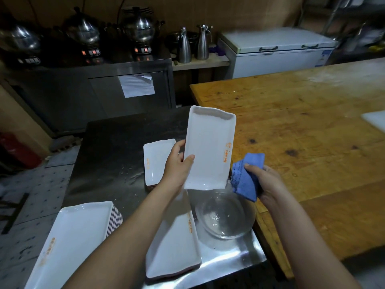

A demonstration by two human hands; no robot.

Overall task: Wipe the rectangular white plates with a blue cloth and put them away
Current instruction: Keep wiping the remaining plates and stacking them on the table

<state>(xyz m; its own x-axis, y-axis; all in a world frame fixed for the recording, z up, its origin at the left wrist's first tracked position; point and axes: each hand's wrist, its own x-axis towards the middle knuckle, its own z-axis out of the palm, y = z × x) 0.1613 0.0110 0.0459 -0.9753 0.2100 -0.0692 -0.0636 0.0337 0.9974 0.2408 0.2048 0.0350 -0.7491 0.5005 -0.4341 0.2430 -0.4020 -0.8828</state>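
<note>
My left hand (177,165) grips a rectangular white plate (210,147) by its left edge and holds it up, tilted, above the steel table (112,147). An orange logo runs along the plate's right side. My right hand (264,182) holds a folded blue cloth (246,176) just right of the plate, not touching it. A stack of white plates (156,161) lies behind my left hand. A tall stack (79,232) sits at the near left. Another stack (177,247) lies near the front, partly under my left forearm.
A clear glass bowl (226,215) with a little water stands below the held plate. A large wooden table (302,126) adjoins on the right. Steel pots (141,30) and jugs (193,44) line the back counter, with a white chest freezer (277,51) beyond.
</note>
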